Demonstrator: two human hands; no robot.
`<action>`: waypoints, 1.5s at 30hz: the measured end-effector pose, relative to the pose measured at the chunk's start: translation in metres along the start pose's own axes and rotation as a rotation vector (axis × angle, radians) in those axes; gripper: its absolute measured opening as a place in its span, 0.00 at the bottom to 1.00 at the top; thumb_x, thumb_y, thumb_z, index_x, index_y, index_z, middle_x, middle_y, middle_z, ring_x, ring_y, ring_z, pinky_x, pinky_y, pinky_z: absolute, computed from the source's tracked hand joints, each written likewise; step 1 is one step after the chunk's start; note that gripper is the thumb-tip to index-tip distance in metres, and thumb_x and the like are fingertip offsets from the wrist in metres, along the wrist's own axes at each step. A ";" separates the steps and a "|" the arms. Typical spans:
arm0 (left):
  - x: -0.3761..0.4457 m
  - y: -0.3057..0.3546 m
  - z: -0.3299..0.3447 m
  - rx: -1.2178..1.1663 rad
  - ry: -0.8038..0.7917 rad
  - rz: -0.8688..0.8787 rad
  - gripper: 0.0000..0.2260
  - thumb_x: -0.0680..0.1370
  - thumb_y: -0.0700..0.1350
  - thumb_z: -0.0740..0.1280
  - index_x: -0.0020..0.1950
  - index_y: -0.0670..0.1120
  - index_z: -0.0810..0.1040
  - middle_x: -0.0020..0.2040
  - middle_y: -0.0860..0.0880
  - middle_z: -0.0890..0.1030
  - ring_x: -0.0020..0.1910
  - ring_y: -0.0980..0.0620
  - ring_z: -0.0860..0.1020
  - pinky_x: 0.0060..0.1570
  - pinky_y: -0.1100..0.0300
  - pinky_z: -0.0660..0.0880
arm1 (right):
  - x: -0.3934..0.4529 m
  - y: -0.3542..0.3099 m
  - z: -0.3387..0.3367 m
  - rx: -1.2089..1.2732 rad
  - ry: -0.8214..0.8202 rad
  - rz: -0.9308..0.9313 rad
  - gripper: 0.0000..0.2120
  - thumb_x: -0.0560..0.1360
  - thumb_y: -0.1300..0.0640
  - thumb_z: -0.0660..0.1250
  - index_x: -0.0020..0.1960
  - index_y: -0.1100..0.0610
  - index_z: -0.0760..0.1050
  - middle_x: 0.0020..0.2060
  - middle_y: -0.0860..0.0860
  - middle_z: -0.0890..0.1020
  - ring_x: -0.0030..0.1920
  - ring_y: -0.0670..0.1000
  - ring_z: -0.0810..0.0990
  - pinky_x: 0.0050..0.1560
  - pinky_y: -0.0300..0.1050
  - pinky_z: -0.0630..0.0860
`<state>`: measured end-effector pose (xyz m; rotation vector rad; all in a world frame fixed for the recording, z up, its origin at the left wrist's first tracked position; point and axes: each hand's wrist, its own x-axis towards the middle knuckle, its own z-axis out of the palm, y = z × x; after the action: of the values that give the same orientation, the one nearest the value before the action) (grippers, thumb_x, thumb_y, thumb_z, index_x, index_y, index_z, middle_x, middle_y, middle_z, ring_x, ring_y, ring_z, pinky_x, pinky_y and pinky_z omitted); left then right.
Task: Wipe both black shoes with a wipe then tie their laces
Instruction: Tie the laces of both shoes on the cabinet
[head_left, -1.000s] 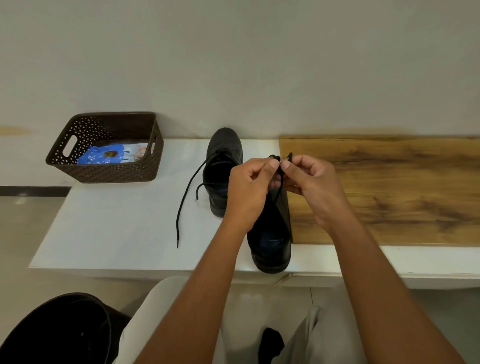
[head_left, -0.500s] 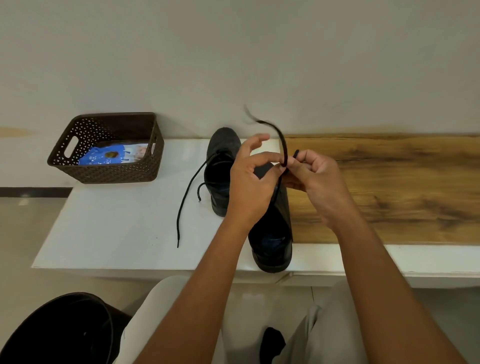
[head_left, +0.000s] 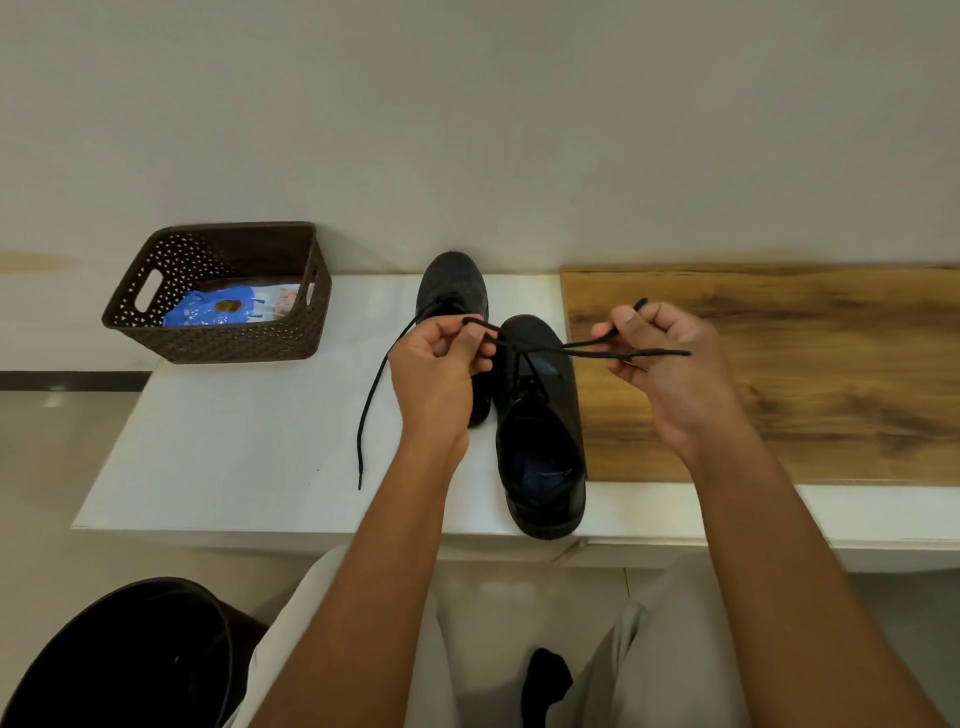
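Note:
Two black shoes stand on the white table (head_left: 234, 447), toes toward the wall. The near shoe (head_left: 540, 431) sits at the table's front edge, its laces (head_left: 576, 352) stretched left and right above its tongue. My left hand (head_left: 441, 364) pinches one lace end just left of that shoe. To the right, over the wooden board, my right hand (head_left: 660, 358) grips the other lace, whose ends stick out past my fingers. The far shoe (head_left: 452, 291) is partly hidden behind my left hand; its loose lace (head_left: 371, 405) trails toward the table's front.
A brown perforated basket (head_left: 218, 332) holding a blue wipes packet (head_left: 218, 309) stands at the table's back left. A wooden board (head_left: 779, 374) covers the table's right part. A black bin (head_left: 119, 660) sits on the floor at lower left, next to my knees.
My hands were close together over the near shoe; they have moved apart. The right hand has swung right over the board, and the laces now run taut between both hands.

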<state>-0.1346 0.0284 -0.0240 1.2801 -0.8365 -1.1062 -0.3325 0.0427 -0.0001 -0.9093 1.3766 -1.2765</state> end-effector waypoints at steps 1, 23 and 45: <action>0.000 -0.001 -0.004 0.005 0.019 -0.019 0.05 0.79 0.36 0.68 0.50 0.43 0.83 0.39 0.47 0.85 0.38 0.51 0.82 0.44 0.59 0.81 | 0.000 0.001 -0.004 -0.022 0.025 0.009 0.05 0.83 0.57 0.67 0.51 0.58 0.79 0.45 0.53 0.88 0.44 0.49 0.85 0.48 0.44 0.79; -0.003 -0.012 -0.091 -0.031 0.367 -0.299 0.03 0.78 0.38 0.69 0.49 0.39 0.81 0.40 0.42 0.84 0.32 0.49 0.79 0.30 0.61 0.75 | 0.028 0.040 -0.081 -0.540 0.378 0.347 0.06 0.79 0.59 0.72 0.46 0.59 0.77 0.40 0.56 0.85 0.46 0.57 0.87 0.60 0.56 0.81; -0.014 -0.041 -0.005 1.018 -0.279 0.325 0.07 0.80 0.43 0.66 0.53 0.49 0.84 0.51 0.52 0.78 0.46 0.54 0.79 0.51 0.57 0.79 | -0.008 0.036 0.007 -0.914 -0.326 -0.007 0.05 0.73 0.56 0.79 0.43 0.48 0.85 0.42 0.44 0.85 0.46 0.44 0.83 0.47 0.39 0.76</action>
<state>-0.1405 0.0456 -0.0641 1.7141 -1.8900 -0.5764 -0.3199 0.0548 -0.0330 -1.6421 1.6864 -0.4106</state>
